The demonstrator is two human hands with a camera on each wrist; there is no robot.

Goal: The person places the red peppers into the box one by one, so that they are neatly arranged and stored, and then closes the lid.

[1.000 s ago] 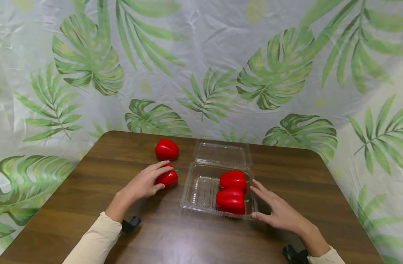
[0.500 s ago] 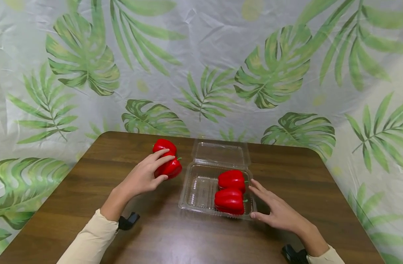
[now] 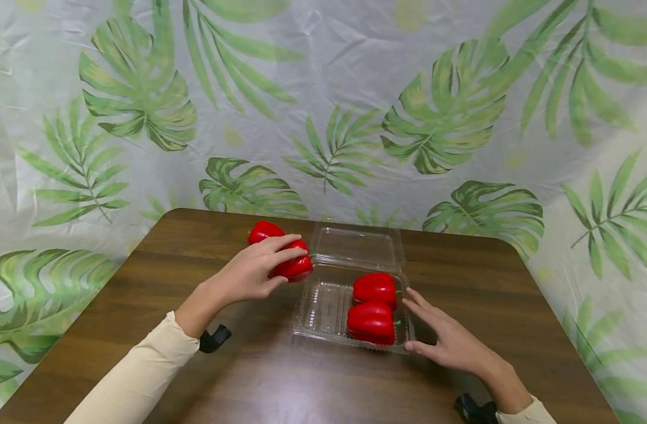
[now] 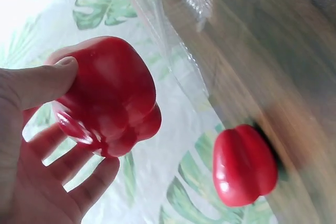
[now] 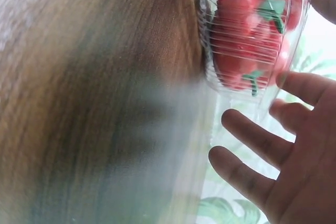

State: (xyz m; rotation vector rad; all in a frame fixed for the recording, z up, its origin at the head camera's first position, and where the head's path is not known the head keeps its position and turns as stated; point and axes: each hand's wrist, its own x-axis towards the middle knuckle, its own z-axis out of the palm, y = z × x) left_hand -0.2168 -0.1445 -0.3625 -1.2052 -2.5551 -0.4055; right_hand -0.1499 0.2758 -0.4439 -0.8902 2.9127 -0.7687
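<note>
My left hand grips a red bell pepper above the table, just left of the clear plastic clamshell box. In the left wrist view the thumb presses one side and the fingers lie round the other. Two more red bell peppers, a rear one and a front one, lie side by side in the box's right half, green stems to the right. Beside the box's right wall rests my right hand, fingers extended, with fingertips at the rim. Another red bell pepper lies on the table behind the left hand.
The box's transparent lid lies folded back toward the table's far edge. A leaf-patterned curtain hangs behind the brown wooden table. Black straps sit at both wrists.
My left hand has lifted the bell pepper off the table and carried it right and away from me, toward the box. The right hand has stayed at the box's side.
</note>
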